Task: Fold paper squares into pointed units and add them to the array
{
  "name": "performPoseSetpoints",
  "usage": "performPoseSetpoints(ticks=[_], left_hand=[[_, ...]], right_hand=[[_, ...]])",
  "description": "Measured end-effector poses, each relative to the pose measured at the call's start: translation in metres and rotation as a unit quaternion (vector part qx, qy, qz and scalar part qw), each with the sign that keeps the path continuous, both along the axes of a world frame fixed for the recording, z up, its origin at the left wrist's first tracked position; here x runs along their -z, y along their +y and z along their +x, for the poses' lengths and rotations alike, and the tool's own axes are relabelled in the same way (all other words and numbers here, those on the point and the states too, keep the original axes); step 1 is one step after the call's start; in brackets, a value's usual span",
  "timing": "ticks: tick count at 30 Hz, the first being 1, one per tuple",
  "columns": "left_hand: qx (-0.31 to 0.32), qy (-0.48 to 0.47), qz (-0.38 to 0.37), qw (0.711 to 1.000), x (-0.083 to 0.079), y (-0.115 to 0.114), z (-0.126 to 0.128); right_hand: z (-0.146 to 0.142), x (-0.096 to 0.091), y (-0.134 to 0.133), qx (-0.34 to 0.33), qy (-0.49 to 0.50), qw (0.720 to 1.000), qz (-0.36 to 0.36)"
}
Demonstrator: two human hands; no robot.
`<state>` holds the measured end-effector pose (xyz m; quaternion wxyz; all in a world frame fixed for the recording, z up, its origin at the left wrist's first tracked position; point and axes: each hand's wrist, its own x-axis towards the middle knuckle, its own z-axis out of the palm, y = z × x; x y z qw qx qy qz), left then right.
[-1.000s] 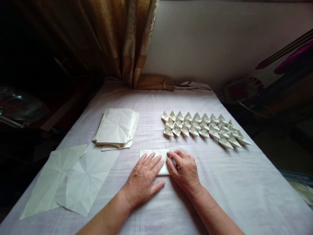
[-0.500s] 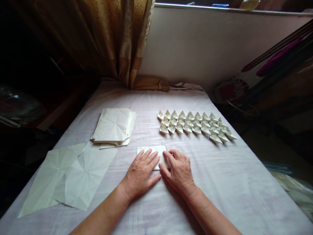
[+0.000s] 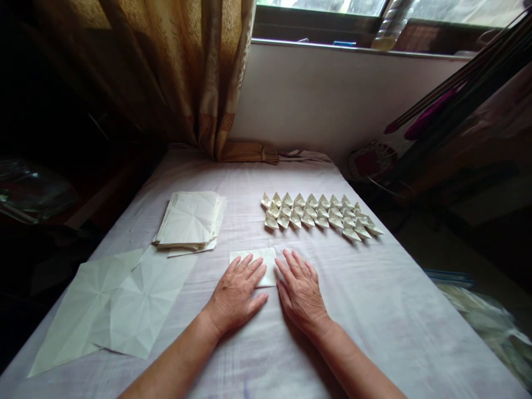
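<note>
Near the frame's lower centre, the left hand [image 3: 235, 291] is lying flat, fingers outstretched, on a small white rectangular paper [image 3: 270, 271], while the right hand [image 3: 302, 291] is resting at the paper's right edge, fingers extended, gripping nothing.

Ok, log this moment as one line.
Left hand: fingers on white paper; right hand: open, at paper's right edge; paper stack: beyond, left; folded pieces: beyond, right

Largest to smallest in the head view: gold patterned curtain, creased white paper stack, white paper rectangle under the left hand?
Gold patterned curtain
White paper stack
White paper rectangle, partly hidden by the left hand
</note>
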<state>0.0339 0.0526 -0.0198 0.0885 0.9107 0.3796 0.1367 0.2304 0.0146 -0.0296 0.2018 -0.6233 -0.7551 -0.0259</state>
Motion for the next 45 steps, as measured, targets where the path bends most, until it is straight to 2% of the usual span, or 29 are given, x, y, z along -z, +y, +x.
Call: performPoseSetpoints(ticks=[4, 7, 15, 20, 24, 29, 38, 42, 45], left_hand=[[-0.006, 0.001, 0.002, 1.000, -0.002, -0.001, 0.001], [-0.004, -0.002, -0.011, 1.000, -0.003, 0.000, 0.001], [0.009, 0.007, -0.043, 0.999, -0.008, 0.001, -0.003], [0.071, 0.026, -0.072, 0.994, -0.014, 0.005, -0.014], [0.109, 0.046, -0.066, 0.991, -0.014, 0.009, -0.024], [0.145, 0.091, -0.046, 0.984, -0.016, 0.014, -0.040], [0.175, 0.125, -0.007, 0.977, -0.022, 0.015, -0.090], [0.176, 0.117, 0.010, 0.977, -0.022, 0.013, -0.097], [0.176, 0.117, 0.018, 0.977, -0.020, 0.013, -0.096]], right_hand=[[0.001, -0.004, -0.004, -0.114, -0.021, 0.993, -0.037], [0.007, -0.007, -0.011, -0.146, -0.036, 0.986, -0.067], [0.022, -0.015, -0.019, -0.150, -0.048, 0.979, -0.125], [0.022, -0.019, -0.017, -0.155, -0.051, 0.974, -0.160], [0.021, -0.022, -0.016, -0.157, -0.060, 0.967, -0.191], [0.022, -0.021, -0.018, -0.151, -0.036, 0.969, -0.192], [0.022, -0.023, -0.017, -0.151, -0.030, 0.969, -0.191], [0.020, -0.025, -0.017, -0.155, -0.033, 0.973, -0.167], [0.006, -0.027, -0.016, -0.162, -0.024, 0.976, -0.142]])
